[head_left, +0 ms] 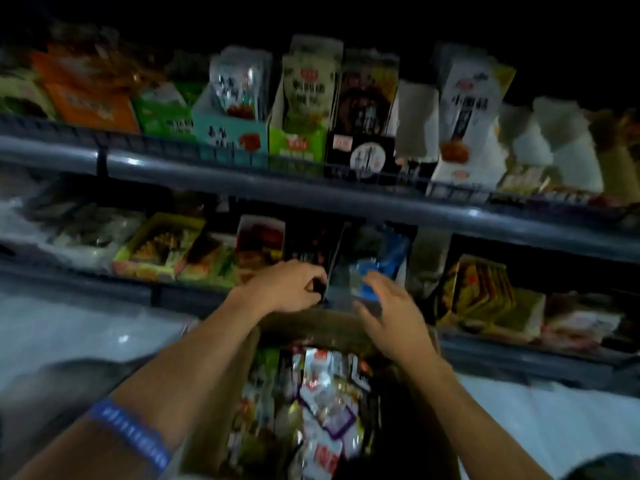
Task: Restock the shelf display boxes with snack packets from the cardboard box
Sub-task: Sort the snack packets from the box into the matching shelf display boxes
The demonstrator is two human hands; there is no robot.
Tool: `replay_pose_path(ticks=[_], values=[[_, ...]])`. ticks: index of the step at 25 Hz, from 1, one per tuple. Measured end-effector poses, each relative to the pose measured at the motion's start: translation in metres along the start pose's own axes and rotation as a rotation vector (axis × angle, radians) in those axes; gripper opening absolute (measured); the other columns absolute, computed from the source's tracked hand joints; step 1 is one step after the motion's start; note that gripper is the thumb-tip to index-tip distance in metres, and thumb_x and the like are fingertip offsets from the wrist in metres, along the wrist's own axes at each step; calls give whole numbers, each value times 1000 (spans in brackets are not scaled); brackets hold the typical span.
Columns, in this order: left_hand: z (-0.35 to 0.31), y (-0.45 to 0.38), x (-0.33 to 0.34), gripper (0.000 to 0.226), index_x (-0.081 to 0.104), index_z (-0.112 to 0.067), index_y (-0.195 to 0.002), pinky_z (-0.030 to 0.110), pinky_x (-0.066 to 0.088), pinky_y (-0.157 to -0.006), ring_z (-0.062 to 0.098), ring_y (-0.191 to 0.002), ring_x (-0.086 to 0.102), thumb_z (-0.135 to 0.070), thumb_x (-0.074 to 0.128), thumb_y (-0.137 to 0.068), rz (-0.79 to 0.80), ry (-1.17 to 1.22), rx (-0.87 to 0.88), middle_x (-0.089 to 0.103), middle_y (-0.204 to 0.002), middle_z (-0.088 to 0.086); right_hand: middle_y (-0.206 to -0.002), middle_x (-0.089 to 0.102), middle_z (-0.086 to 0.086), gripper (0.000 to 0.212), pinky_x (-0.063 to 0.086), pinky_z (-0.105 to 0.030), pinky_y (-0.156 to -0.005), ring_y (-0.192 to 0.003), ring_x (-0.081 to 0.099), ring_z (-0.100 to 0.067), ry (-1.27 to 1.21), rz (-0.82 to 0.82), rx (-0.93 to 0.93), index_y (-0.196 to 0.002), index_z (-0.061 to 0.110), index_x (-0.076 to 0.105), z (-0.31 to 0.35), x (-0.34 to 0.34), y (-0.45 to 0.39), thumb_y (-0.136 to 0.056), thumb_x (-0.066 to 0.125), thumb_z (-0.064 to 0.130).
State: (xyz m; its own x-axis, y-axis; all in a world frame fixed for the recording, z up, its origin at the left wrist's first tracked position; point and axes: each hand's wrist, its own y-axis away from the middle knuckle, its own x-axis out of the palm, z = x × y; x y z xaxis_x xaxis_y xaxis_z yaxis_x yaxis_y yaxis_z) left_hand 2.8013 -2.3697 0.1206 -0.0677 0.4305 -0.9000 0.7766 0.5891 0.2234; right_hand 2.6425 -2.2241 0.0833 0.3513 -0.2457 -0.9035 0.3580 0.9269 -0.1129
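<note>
The open brown cardboard box (322, 332) sits low in the middle of the view, just below the lower shelf, filled with a jumble of shiny silver, red and purple snack packets (322, 396). Above its far rim, the left hand (289, 287) curls its fingers around the front edge of a dark display box (311, 251) on the lower shelf (what stands inside is too dim to read). Beside it, the right hand (388, 308) hovers with fingers spread and holding nothing, in front of a display box of blue packets (381, 265). A blue wristband (131, 433) circles the left forearm. On the grey upper shelf (311, 192) stand a teal display box (230, 131) with clear pouches upright in it, a green one (298, 142) holding pale green packets, and a black one (360, 155) with dark packets.
</note>
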Motion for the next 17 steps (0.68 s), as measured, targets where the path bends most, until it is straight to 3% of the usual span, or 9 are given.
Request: replay_pose_path(ticks=[3,5,6,7,8,10,12,16,17], values=[[24,38,95,39,53,-17,-138,32,48,-84,24,-105,59,-25,54,-100,547,-56,-141,58,-132,9,-124,66,-5,32,46,-27,-91,-117,61,-26,-143,381,340,-123,19,64,-61,100,79,-92,62,25],[37,63,148,44,49,-13,-142,33,47,-81,26,-104,59,-22,52,-100,830,-211,-203,55,-136,12,-129,63,-13,53,51,-24,-83,-117,61,-30,-202,686,569,-136,10,55,-92,146,121,-88,67,27],[41,69,168,44,49,-13,-142,32,46,-80,27,-108,60,-22,51,-99,891,-266,-217,54,-136,12,-132,60,-18,66,54,-22,-80,-119,59,-31,-246,752,647,-137,5,53,-100,160,133,-81,74,34],[45,69,184,43,50,-14,-141,31,48,-82,28,-111,60,-22,51,-99,896,-262,-229,54,-136,11,-134,58,-19,71,55,-24,-82,-121,58,-32,-173,793,623,-134,2,54,-106,174,139,-77,76,38],[46,66,194,43,50,-16,-141,31,51,-82,26,-108,60,-23,50,-99,865,-189,-245,54,-137,9,-135,57,-19,62,52,-28,-90,-123,57,-32,-168,830,615,-133,3,55,-105,182,136,-83,72,35],[46,53,208,44,48,-23,-143,26,48,-67,18,-94,60,-28,52,-100,749,-6,-276,51,-142,3,-135,58,-15,40,47,-33,-97,-123,56,-31,-250,801,680,-134,12,56,-100,194,116,-97,55,26],[47,39,221,46,46,-29,-145,21,39,-59,12,-88,59,-31,55,-99,662,56,-309,49,-147,2,-130,62,-14,35,49,-33,-93,-118,60,-30,-235,728,647,-130,14,58,-94,202,87,-96,54,23],[65,24,250,60,39,-31,-150,20,38,-58,17,-107,62,-19,59,-95,642,76,-433,48,-150,3,-90,76,-9,20,60,-40,-79,-83,73,-26,-290,678,623,-96,14,73,-93,254,60,-81,69,26],[71,20,254,59,41,-33,-149,22,40,-60,18,-109,62,-19,59,-94,622,83,-447,49,-149,2,-91,75,-7,26,60,-41,-79,-84,72,-25,-297,703,652,-98,16,71,-99,271,63,-76,72,31]])
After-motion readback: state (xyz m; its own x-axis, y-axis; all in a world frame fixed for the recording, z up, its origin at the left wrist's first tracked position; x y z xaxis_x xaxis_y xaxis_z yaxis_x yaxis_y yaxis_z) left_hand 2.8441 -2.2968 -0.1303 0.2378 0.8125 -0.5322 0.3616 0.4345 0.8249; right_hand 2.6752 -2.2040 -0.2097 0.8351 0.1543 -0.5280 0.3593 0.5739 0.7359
